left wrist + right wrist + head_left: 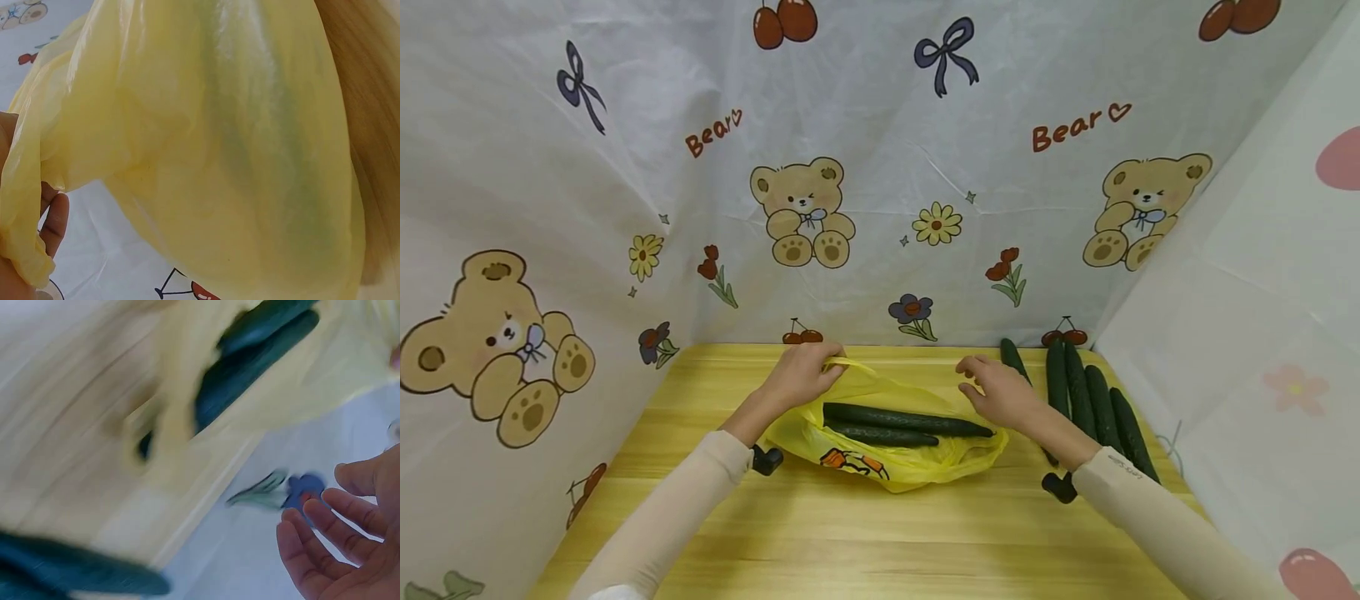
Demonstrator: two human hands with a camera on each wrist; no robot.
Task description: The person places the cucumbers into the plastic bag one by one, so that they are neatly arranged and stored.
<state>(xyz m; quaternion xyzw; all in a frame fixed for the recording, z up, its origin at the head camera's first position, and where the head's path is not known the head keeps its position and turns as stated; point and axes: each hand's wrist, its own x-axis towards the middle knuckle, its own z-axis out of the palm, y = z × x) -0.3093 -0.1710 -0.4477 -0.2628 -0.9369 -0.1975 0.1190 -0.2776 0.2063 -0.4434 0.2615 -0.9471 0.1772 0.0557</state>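
Note:
A yellow plastic bag [917, 477] lies on the table with its mouth spread and two cucumbers [902, 419] inside. My left hand [801, 375] pinches the bag's rim at its left side; in the left wrist view the thin film hides most of that hand [53, 225], and dark green shapes show through it. Nothing is in my right hand [1000, 392], which hovers beyond the bag's right end with fingers loosely bent. The right wrist view shows that hand [350, 531] apart from the bag [337, 369].
Several cucumbers [1097, 400] lie side by side at the table's right, and another cucumber [1012, 357] lies partly behind my right forearm. The wooden table [850, 542] ends at a printed cloth wall [880, 125] at the back and sides.

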